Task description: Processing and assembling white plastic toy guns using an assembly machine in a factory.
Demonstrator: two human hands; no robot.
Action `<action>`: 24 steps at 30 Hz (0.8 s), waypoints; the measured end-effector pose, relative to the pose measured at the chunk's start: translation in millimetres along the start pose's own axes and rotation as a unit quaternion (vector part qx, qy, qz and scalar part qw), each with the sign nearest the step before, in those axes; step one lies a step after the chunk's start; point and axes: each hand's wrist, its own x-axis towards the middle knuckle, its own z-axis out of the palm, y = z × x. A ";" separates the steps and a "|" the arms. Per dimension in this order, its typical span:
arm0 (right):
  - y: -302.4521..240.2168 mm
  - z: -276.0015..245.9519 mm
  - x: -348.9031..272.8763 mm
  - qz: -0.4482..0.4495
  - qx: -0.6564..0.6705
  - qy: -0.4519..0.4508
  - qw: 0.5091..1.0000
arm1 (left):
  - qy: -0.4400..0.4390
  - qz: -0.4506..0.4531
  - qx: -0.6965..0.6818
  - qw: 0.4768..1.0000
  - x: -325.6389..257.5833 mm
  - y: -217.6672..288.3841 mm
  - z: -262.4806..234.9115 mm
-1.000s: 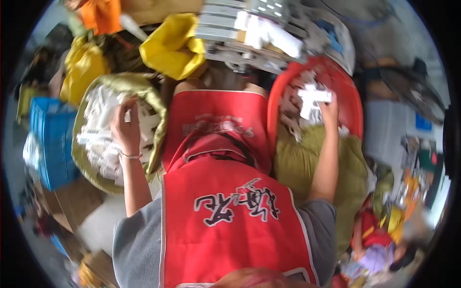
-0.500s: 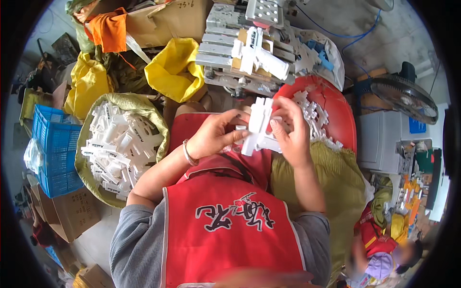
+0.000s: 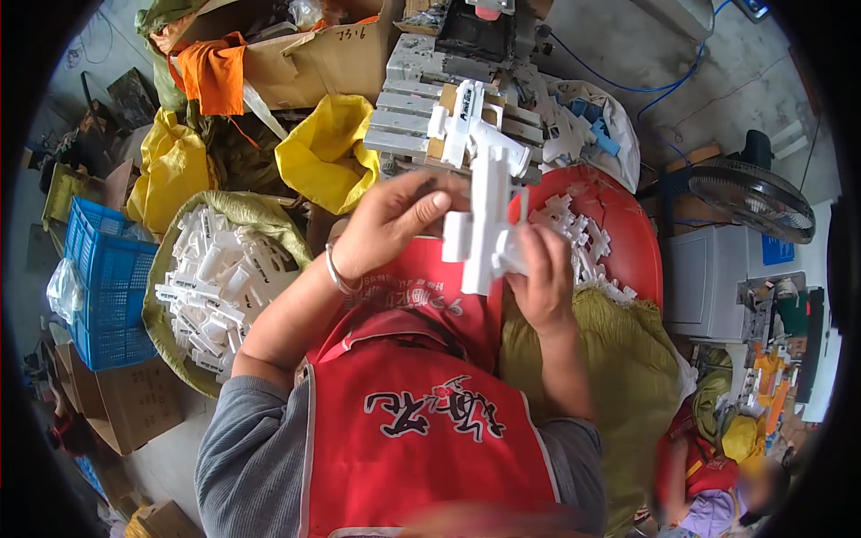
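Pinching smooth, blocky white plastic piece (image 3: 485,220): right fingers (image 3: 539,260); left fingers (image 3: 414,186) beside.

The held white piece (image 3: 485,220) looks smooth plastic (the red basin (image 3: 639,224) likewise), the apron (image 3: 430,471) matt cloth.

Person's left forearm (image 3: 291,316): bare, slanting from near left to far right. Left hand (image 3: 390,224): thumb standing apart, fingers extended right. Right forearm (image 3: 567,372): bare, running near to far. Right hand (image 3: 545,287): slightly nearer, fingers bent, gripping.
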 end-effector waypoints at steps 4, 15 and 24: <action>14.8 -11.1 2.7 0.140 0.152 0.042 0.978 | 0.081 0.233 0.407 0.880 46.4 -5.7 -27.9; 54.5 -3.3 24.6 0.311 0.388 0.151 0.854 | 0.127 0.192 0.312 0.922 71.9 -19.1 -57.0; 48.0 22.4 93.9 0.056 0.031 -0.063 0.996 | 0.249 0.142 0.165 0.944 -5.6 -41.9 -107.3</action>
